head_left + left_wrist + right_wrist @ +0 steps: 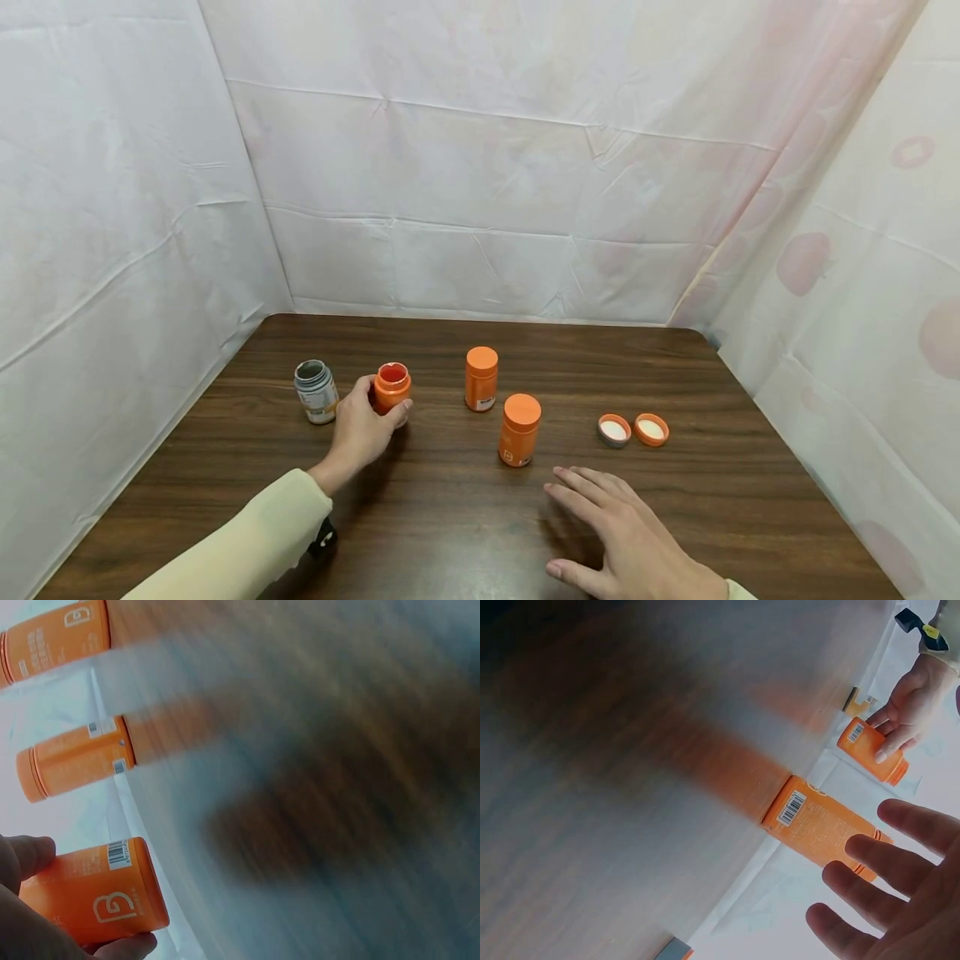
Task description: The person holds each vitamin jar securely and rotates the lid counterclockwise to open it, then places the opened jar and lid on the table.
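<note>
We have a dark wood worktop (450, 533), reading 12 o'clock as straight away from us. The right hand (626, 533) sits near 4 o'clock of its middle, fingers spread wide, holding nothing; the left hand (362, 433) grips the open orange bottle (392, 387), around 10 o'clock. We judge this bottle light, stiff plastic, slightly slippery but hardly fragile; we would hold its body below the neck, upright, since the uncapped mouth could spill any contents. At its 9 o'clock, the open grey bottle (318, 396) crowds our knuckles; the front capped bottle (519, 433) at 4 and the rear capped bottle (481, 379) at 3 limit sideways moves. Smallest, the grey-sided cap (615, 432) and all-orange cap (652, 430) lie inside-up, side by side, at the front bottle's 3 o'clock, obstructing nothing.
</note>
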The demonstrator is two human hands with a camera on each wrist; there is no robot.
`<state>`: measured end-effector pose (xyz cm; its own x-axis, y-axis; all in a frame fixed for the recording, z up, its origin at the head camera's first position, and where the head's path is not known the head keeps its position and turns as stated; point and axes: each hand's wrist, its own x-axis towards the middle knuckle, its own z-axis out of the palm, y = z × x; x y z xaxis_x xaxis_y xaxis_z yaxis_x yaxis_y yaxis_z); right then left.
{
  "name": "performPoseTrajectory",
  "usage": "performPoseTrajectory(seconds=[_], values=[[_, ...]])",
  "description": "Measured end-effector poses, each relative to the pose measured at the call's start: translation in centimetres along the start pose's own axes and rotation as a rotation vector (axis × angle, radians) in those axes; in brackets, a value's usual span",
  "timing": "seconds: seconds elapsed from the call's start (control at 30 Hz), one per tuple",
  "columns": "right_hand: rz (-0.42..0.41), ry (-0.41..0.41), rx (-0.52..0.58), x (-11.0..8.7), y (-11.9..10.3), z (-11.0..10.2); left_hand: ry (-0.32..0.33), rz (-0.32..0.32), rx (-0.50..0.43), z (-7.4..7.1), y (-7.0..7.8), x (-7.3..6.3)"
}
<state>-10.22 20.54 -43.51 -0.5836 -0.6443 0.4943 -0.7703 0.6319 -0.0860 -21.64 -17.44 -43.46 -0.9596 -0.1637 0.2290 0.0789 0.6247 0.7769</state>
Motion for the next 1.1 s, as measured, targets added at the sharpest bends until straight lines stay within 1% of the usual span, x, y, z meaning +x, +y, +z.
performPoseTrajectory(seconds=[0.23, 0.5, 0.73, 0.87, 1.1], values=[[0.022, -0.004, 0.008, 0.0, -0.2, -0.1, 0.003, -0.078, 0.010, -0.5, -0.5, 1.3], [0.010, 0.010, 0.011, 0.0, -0.2, -0.1, 0.016, -0.106, 0.018, -0.7, -1.3, 2.2], [0.018, 0.007, 0.018, 0.1, -0.3, -0.1, 0.007, -0.138, 0.014, -0.6, -2.2, 2.5], [0.021, 0.006, 0.019, 0.1, -0.3, -0.2, 0.012, -0.138, 0.006, -0.5, -2.5, 2.6], [0.029, 0.002, 0.019, 0.0, -0.4, -0.3, 0.003, -0.149, 0.002, -0.4, -2.8, 2.6]])
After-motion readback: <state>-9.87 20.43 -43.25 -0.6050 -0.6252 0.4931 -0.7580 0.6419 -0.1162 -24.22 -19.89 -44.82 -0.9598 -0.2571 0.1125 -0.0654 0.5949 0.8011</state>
